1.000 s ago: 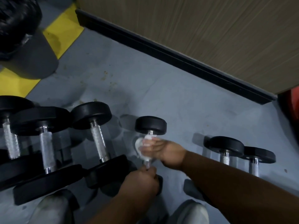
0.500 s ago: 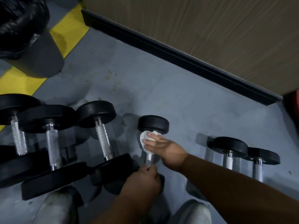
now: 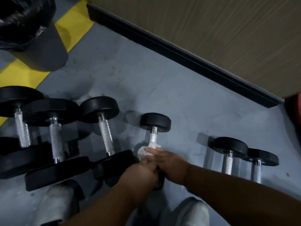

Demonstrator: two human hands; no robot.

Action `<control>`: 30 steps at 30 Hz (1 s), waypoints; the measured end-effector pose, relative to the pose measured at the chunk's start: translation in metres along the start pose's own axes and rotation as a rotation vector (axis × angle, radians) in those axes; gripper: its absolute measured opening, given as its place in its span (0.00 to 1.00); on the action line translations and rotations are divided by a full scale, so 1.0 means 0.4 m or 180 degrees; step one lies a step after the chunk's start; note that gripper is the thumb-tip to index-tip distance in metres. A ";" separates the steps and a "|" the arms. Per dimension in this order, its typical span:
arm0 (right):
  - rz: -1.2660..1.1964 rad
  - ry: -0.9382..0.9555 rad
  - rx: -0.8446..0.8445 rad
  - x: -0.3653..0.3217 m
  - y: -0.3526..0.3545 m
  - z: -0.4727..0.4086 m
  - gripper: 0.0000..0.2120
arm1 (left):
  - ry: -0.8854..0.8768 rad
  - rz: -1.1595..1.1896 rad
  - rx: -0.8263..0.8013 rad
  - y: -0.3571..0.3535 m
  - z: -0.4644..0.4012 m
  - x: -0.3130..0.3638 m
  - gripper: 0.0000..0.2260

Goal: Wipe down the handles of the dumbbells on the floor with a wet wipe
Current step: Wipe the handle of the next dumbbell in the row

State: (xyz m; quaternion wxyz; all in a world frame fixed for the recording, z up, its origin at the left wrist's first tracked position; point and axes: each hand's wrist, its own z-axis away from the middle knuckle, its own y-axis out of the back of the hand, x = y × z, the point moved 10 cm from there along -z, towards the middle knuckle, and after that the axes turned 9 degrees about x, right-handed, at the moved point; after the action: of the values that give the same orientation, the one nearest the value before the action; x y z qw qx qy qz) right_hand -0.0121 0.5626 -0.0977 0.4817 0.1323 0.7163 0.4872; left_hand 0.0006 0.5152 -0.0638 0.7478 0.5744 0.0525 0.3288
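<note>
A small black dumbbell (image 3: 155, 122) lies on the grey floor in the middle of the head view, its knurled steel handle (image 3: 153, 138) running toward me. My right hand (image 3: 169, 162) is wrapped around the lower part of that handle with a white wet wipe (image 3: 147, 150) bunched under the fingers. My left hand (image 3: 140, 176) grips the near end of the same dumbbell and hides its near head. The upper part of the handle shows bare above the wipe.
Three larger dumbbells (image 3: 105, 134) lie side by side at the left, two more (image 3: 229, 150) at the right. My white shoes (image 3: 55, 204) stand at the bottom. A dark bin with a black bag (image 3: 37, 41) stands at the top left; a wood-panelled wall with black skirting (image 3: 179, 53) runs behind.
My right hand with the wipe has slid down the handle toward me, from just under the far head to beside my left hand. The left hand has kept its grip.
</note>
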 end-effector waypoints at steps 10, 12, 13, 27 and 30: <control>0.0162 -0.0277 0.0214 0.060 0.039 -0.028 0.29 | 0.0070 0.0049 -0.0051 0.024 0.013 0.000 0.17; 0.0096 -0.0073 0.0032 0.005 0.001 -0.001 0.22 | 0.0086 -0.0002 -0.0139 0.005 0.013 0.010 0.12; 0.0135 0.0015 -0.0170 -0.001 -0.009 0.005 0.22 | 0.0205 0.0110 -0.0092 0.002 0.009 0.010 0.12; 0.0271 0.0194 -0.0060 0.011 0.017 -0.026 0.21 | 0.0687 0.0525 0.0167 -0.004 0.018 -0.004 0.13; 0.0365 0.0350 -0.0091 0.031 0.061 -0.064 0.22 | 0.0482 0.0811 0.0533 -0.022 0.016 -0.013 0.23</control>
State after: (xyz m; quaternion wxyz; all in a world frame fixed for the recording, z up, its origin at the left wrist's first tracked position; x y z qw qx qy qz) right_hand -0.0460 0.5682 -0.0832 0.4147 0.1393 0.7259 0.5307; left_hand 0.0032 0.5059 -0.0711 0.6436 0.6102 0.0626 0.4577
